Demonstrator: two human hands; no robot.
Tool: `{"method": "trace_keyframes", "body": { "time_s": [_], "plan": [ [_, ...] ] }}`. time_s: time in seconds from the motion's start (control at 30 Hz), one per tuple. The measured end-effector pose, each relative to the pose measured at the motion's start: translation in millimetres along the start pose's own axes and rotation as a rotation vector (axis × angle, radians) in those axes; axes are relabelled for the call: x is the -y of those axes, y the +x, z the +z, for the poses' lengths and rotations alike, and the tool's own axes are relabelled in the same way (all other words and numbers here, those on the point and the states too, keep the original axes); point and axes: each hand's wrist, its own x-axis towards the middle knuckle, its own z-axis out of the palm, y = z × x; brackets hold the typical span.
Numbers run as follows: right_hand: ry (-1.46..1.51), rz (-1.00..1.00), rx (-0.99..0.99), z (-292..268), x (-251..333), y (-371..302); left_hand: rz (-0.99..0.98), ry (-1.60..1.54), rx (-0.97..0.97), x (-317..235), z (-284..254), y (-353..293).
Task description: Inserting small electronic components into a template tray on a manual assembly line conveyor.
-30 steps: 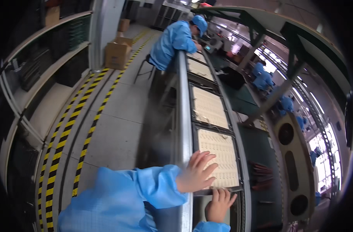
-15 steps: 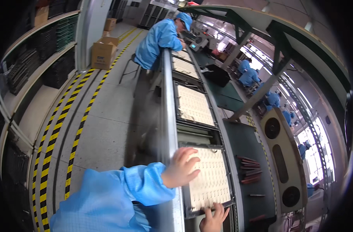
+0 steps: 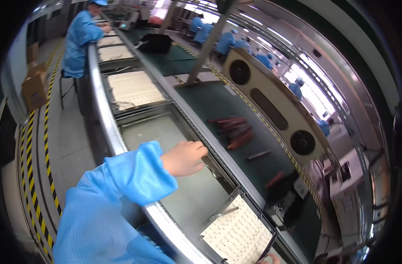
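Note:
My left hand (image 3: 185,158) is over the long metal-edged conveyor track (image 3: 105,112), its fingers curled together. Its palm side is hidden, and I see no object in it. Nearer, in the track's lower end, a cream-coloured panel with rows of small dark marks (image 3: 238,235) sits in a black frame tray (image 3: 249,198). A thin metal bar (image 3: 225,213) crosses the panel's upper left part. Only part of my right hand (image 3: 271,259) shows at the lower edge, its fingers round the tray's near right corner.
Several more cream panels (image 3: 135,88) lie along the track further off. A co-worker in blue (image 3: 80,39) is by its far left side. Right of the track, dark red sticks (image 3: 234,130) lie on a green bench (image 3: 196,94), beside a beige panel with round black openings (image 3: 271,114).
My view has swung to the right. My left hand has come off the panel and its spread fingers have curled. The tray sits nearer me and slanted, with my right hand still at its near edge.

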Motion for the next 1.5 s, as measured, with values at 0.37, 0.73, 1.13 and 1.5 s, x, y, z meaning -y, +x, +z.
{"method": "trace_keyframes", "body": {
  "time_s": [0.37,0.73,1.13,1.5],
  "plan": [
    [-0.037,0.006,-0.298,-3.5,47.6,51.2,-0.123,-0.429,-1.787,59.1,-141.0,12.0],
    [-0.07,0.08,-0.5,-21.9,7.4,199.4,0.449,0.147,-0.193,-19.6,76.8,42.1],
    [-0.879,0.662,0.018,99.5,-207.7,249.5,0.4,0.026,0.112,-18.6,87.5,51.0],
    [-0.725,0.31,-0.457,80.8,-133.2,269.0,0.371,0.018,0.204,1.3,84.6,38.7]
  ]
}}
